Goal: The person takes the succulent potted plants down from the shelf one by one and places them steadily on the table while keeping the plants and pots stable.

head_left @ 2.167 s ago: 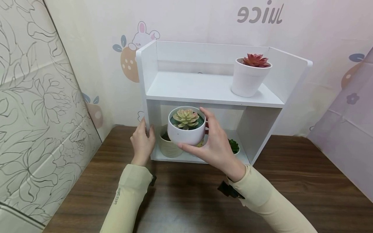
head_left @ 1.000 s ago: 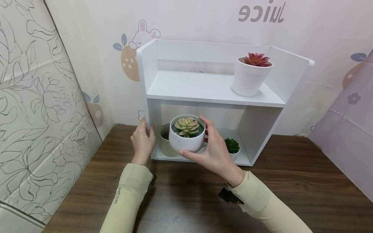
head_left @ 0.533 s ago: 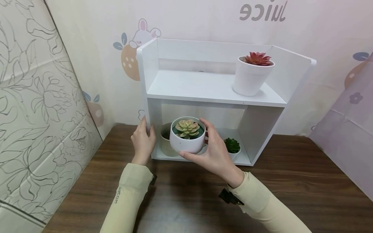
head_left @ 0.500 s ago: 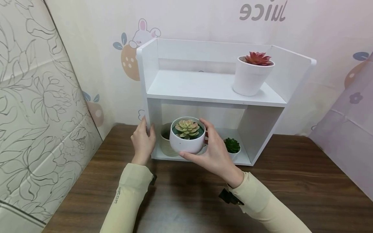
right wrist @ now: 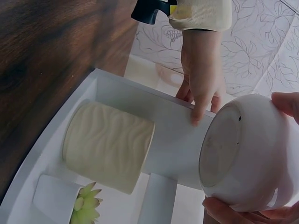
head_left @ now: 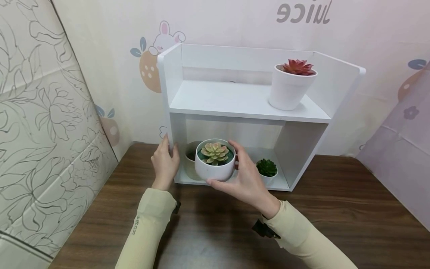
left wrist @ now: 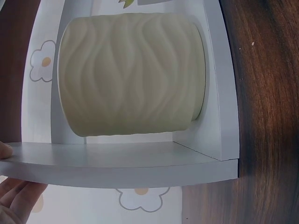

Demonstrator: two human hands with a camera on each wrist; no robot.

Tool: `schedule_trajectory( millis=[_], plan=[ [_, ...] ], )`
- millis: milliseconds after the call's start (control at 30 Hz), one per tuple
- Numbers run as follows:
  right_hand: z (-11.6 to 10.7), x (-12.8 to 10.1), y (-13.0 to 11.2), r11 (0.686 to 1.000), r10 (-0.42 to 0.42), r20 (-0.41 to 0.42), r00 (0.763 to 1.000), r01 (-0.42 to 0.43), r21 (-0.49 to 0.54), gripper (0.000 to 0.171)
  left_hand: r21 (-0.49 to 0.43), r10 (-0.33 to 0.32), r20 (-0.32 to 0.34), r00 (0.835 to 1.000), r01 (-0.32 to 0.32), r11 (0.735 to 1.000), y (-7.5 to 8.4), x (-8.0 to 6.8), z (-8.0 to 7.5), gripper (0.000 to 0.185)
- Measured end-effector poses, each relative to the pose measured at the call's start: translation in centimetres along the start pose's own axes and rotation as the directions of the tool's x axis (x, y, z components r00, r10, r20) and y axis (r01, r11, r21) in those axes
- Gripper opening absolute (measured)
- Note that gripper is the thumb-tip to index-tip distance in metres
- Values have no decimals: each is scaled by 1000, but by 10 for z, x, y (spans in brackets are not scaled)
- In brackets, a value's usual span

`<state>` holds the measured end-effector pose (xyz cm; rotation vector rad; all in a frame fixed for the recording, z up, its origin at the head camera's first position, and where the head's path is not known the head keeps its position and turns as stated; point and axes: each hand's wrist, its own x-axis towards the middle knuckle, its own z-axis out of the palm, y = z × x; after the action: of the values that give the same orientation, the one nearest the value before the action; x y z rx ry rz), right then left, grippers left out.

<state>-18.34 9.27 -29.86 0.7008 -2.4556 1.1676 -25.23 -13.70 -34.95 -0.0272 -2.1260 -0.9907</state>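
Dark wood table [head_left: 336, 216], white shelf [head_left: 242, 101], cartoon wallpaper; right hand [head_left: 246, 179] clamped on round pot [head_left: 215, 170]; left hand [head_left: 164, 164] flat against shelf.

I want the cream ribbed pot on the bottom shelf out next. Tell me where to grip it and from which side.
Grip the cream wavy-ribbed ceramic pot around its straight cylindrical side wall, coming in from the open front of the white wooden shelf. It stands upright close to the left panel, where the left hand rests, so reaching from the side is probably blocked.
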Motion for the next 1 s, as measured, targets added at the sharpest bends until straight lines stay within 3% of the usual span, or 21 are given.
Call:
schedule_trajectory(
  millis=[267,1000],
  plan=[
    [5,-4,5,1000,9,16,1000,-9,4,107,-7,-20,23,1000,20,1000,-1,-1,1,42],
    [12,-8,13,998,-3,60,998,7,-69,110,-6,-6,7,1000,6,1000,0,0,-1,42]
  ],
)
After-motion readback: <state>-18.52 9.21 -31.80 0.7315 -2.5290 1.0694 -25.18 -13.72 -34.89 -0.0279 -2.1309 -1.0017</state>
